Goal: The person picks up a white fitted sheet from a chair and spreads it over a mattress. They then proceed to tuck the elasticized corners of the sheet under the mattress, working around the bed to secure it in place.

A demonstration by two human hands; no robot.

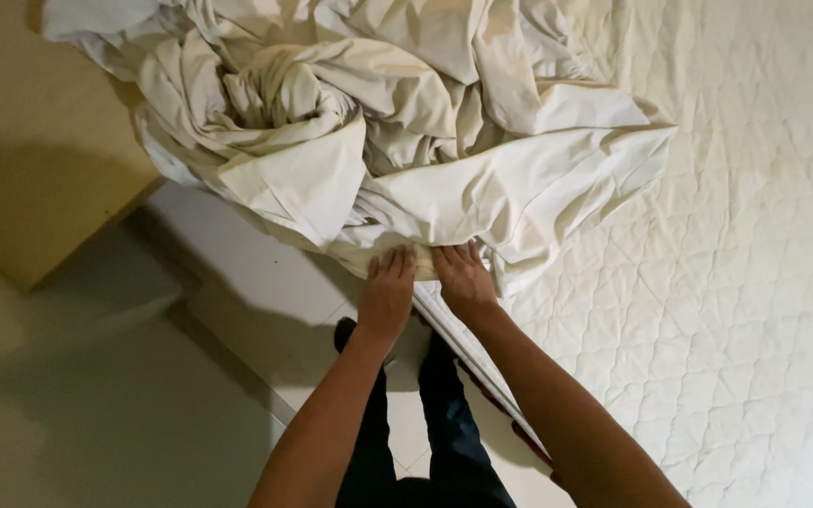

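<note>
Cream-white cotton bedsheet (378, 122), crumpled into a big twisted heap, lies across the corner of the bed and spills past its edge toward the floor side. Part of it is wrung into a thick rope-like coil near the top left, while a flatter, smoother fold spreads out to the right with a straight hemmed border. Its lower edge hangs right where the bed ends, and that is where both my hands meet it.

My left hand (387, 290) rests palm down on the sheet's lower edge, fingers held together and pointing away from me, their tips tucked against the cloth. My right hand (463, 276) sits just beside it, nearly touching, also palm down with the fingers close together and pressed onto the same edge. Whether the fingertips are curled under to grip the cloth, I cannot tell; from above they look flat and pressing rather than pinching.

Under and to the right of the heap stretches the pale quilted mattress pad (736, 301), stitched in a diamond pattern. Its corner edge runs diagonally down between my forearms. Below my arms I see my dark blue trousers (449, 423) and a dark shoe (343, 331) on the light tiled floor (265, 301). To the left, a beige wooden cabinet (39, 141) stands near the bed corner.
</note>
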